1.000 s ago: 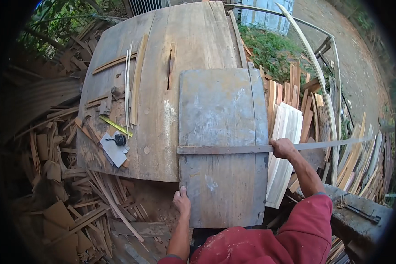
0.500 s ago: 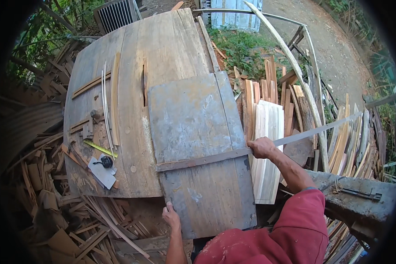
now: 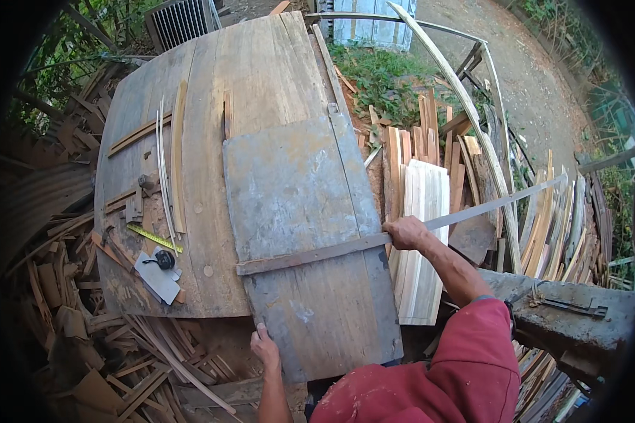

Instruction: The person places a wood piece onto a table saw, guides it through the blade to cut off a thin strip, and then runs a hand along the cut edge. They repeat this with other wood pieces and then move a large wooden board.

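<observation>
A grey, weathered wooden board (image 3: 296, 190) rests on a large wooden tabletop (image 3: 261, 63), its near end reaching past the table's edge toward me. Across the board runs a long, narrow wooden strip (image 3: 310, 255), stretching well beyond the board's right edge. My right hand (image 3: 406, 233) is closed around the strip by that edge. Lower down, my left hand (image 3: 263, 345) holds the board's left edge near its close corner, thumb on top and the other fingers mostly hidden. Left of the board lie a black tape measure (image 3: 165, 259) and a yellow measuring rule (image 3: 154, 237).
Thin wooden slats (image 3: 166, 169) and a handled tool (image 3: 109, 250) lie on the tabletop's left side. Pale planks (image 3: 423, 240) stand at the right, near a heavy beam (image 3: 564, 303). Scrap wood (image 3: 70, 310) is heaped at the left. A long curved pole (image 3: 466, 113) rises behind.
The board and strip have shifted slightly left and away from me over the tabletop, now covering more of its slot. Both hands keep their grips. The whole view has also drifted a little.
</observation>
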The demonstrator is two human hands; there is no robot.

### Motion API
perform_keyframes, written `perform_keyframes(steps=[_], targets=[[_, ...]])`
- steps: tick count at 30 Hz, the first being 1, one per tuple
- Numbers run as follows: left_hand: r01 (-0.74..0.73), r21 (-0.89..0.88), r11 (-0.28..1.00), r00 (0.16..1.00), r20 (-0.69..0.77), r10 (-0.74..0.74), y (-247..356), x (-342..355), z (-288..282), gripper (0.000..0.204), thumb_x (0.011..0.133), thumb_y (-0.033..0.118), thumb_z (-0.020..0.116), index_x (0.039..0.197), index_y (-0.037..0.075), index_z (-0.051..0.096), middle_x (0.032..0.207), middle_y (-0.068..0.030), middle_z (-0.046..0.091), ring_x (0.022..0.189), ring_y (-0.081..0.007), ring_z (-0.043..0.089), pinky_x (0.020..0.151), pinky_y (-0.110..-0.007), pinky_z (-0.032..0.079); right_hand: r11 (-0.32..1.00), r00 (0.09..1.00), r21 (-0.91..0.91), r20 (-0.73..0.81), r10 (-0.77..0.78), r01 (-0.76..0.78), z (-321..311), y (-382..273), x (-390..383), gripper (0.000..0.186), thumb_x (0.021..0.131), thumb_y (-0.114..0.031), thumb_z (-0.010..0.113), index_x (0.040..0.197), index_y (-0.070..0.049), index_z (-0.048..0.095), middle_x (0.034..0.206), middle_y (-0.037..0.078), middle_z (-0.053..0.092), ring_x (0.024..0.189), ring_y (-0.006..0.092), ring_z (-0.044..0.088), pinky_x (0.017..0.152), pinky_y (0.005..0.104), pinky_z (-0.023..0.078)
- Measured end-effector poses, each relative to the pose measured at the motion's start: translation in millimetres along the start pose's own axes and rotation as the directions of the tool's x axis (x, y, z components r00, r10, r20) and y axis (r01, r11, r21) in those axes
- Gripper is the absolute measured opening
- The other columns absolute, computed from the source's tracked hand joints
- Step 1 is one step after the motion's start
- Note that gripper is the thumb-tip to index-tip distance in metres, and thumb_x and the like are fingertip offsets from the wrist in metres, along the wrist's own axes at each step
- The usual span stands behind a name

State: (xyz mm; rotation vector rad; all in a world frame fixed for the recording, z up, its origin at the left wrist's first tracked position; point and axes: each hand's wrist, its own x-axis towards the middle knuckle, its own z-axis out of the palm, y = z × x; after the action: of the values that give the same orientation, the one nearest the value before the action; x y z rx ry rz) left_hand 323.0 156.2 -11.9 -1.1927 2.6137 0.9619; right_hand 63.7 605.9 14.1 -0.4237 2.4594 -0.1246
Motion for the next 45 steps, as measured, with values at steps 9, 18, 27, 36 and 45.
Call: perform_keyframes(steps=[9,18,27,36,45], targets=[[0.006,-0.045,0.999,0.999,0.046,-0.004,-7.8,14.8,5.2,0.06,0.102,0.046,0.051,0.086,-0.01,0.064,0.083,-0.032,0.064,0.082,-0.0507,0.059,0.076,-0.055,0.044,0.999,1.0,0.038,0.0,-0.001,0.001,6.3,4.2,0.0,0.015,0.08,-0.014,0.062,0.093,-0.01,0.067,0.083,0.018,0.072,0.085,0.0403,0.071,0.074,0.052,0.055],[-0.037,-0.025,0.999,0.971,-0.238,0.03,-5.5,37.6,11.1,0.044,0.091,0.03,0.074,0.102,-0.007,0.054,0.1,-0.0252,0.055,0.1,-0.0426,0.053,0.088,-0.051,0.042,1.0,0.994,-0.022,-0.111,-0.018,0.016,-0.8,-0.1,51.2,0.017,0.078,-0.017,0.065,0.092,-0.012,0.072,0.086,0.018,0.073,0.086,0.0391,0.072,0.076,0.0507,0.056],[-0.366,0.106,0.925,0.9,-0.211,0.381,50.8,16.0,-6.7,0.038,0.089,0.016,0.071,0.113,-0.003,0.049,0.118,-0.0237,0.046,0.112,-0.042,0.047,0.097,-0.051,0.04,0.993,0.967,0.055,-0.226,0.113,-0.103,-17.5,51.1,128.6,0.01,0.075,-0.009,0.071,0.084,-0.006,0.074,0.084,0.017,0.073,0.084,0.0339,0.072,0.073,0.0452,0.055],[-0.484,0.269,0.833,0.868,0.028,0.496,47.4,-32.4,-20.6,0.038,0.089,0.016,0.069,0.113,-0.006,0.048,0.115,-0.0235,0.044,0.109,-0.0422,0.046,0.096,-0.053,0.039,0.6,0.277,0.718,-0.533,0.8,-0.353,69.7,34.4,2.0,0.057,0.081,-0.031,0.076,0.132,-0.009,0.06,0.136,0.014,0.059,0.131,0.0343,0.051,0.11,0.0472,0.04],[-0.548,0.161,0.821,0.814,0.33,0.478,41.6,-62.9,-12.6,0.04,0.086,0.018,0.072,0.115,-0.001,0.053,0.119,-0.0243,0.048,0.114,-0.0436,0.048,0.1,-0.051,0.041,0.319,0.415,0.777,-0.082,0.906,-0.543,262.8,118.5,-123.8,0.064,0.081,-0.049,0.078,0.107,0.008,0.066,0.104,0.031,0.07,0.1,0.0464,0.067,0.085,0.0502,0.053]])
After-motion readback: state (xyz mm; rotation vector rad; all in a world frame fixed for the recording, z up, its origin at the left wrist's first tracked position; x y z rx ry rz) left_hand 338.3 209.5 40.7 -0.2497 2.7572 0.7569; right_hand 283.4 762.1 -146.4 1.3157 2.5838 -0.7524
